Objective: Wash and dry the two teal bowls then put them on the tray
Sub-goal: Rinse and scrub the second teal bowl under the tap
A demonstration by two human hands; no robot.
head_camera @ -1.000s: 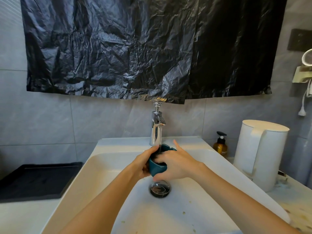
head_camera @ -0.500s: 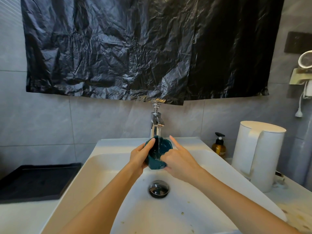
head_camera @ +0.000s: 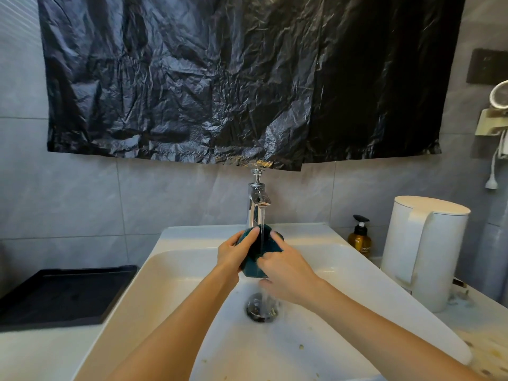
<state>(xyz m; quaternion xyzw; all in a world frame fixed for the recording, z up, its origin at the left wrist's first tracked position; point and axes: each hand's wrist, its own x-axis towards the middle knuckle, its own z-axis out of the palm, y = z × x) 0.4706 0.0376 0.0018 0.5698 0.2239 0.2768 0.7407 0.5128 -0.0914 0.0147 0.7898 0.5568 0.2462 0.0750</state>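
Now I'm rinsing one bowl under the tap: my left hand grips its side, my right hand curls fingers over its rim. Next, I judge, comes drying, then the tray.

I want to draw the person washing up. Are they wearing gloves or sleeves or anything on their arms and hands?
No gloves: the left hand and right hand are bare. The left forearm and right forearm are bare too, with no sleeve, watch, bracelet or ring in view.
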